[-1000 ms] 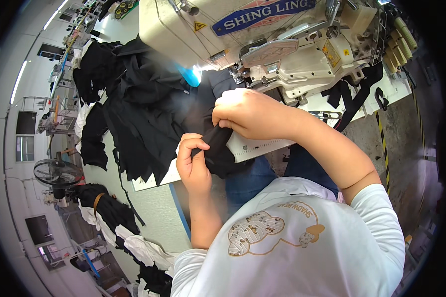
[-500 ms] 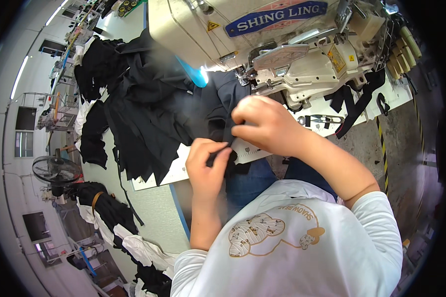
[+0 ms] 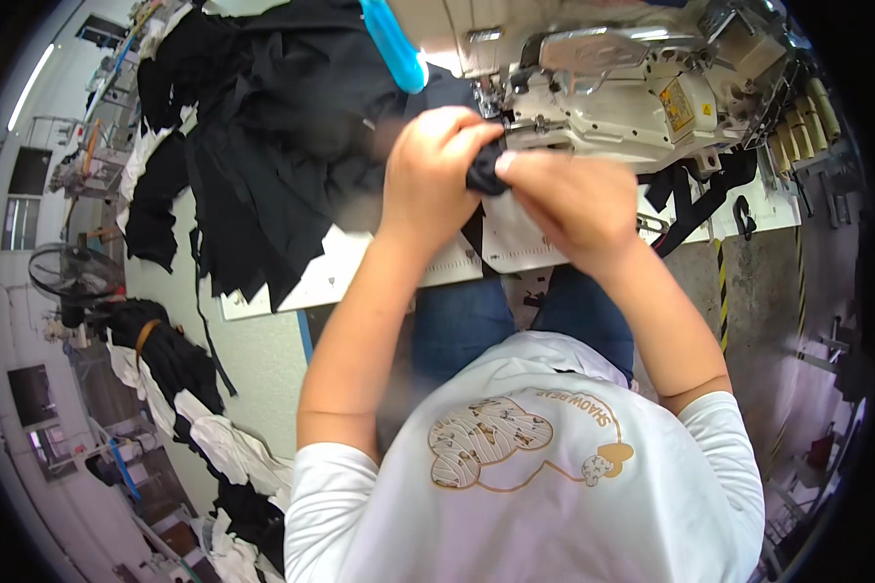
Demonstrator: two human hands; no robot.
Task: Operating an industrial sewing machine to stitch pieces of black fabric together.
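Observation:
A bunched piece of black fabric (image 3: 487, 171) is pinched between my two hands, right in front of the sewing machine's needle area (image 3: 489, 95). My left hand (image 3: 430, 180) grips its left side, fingers closed and pointing toward the machine. From the right, my right hand (image 3: 581, 199) closes on the same fabric, its thumb pressed against it; this hand is slightly blurred. A larger heap of black cloth (image 3: 272, 146) spreads over the table to the left of my hands. The sewing machine (image 3: 603, 107) is cream-coloured with metal plates.
A bright blue lamp (image 3: 396, 44) hangs above the cloth. Right of my right hand lie small thread snips (image 3: 651, 223) and black fabric strips (image 3: 695, 209) on the white tabletop (image 3: 544, 255). Black and white garments (image 3: 219, 437) are piled at left, near a fan (image 3: 65, 270).
Both hands have moved forward, up to the machine's needle area, with the black fabric. The left hand has come up beside the right. My view has tilted lower.

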